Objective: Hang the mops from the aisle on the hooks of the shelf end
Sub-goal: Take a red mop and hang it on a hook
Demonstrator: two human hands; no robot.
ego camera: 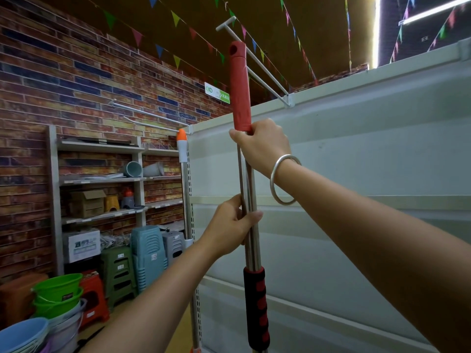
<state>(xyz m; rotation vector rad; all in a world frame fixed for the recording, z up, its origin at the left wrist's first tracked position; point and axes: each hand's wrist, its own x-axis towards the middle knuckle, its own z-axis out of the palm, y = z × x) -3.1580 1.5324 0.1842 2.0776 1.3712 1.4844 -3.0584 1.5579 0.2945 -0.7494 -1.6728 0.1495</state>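
My left hand (pixel 233 222) and, above it, my right hand (pixel 260 146) both wrap the steel-shafted mop pole with the red plastic end cap (pixel 239 87), held upright just below the long white wire hook (pixel 254 59). To hang well, I should lift until the cap's hole meets the hook tip, then slide on.

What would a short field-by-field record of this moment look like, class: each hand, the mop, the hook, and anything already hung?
left hand: grips the steel shaft of the mop
right hand: grips just below the red handle, bangle on wrist
mop: upright, hanging hole at its top, not yet on a hook
long hook: juts from the shelf end, behind the handle
orange-tipped mop: hangs at the shelf corner
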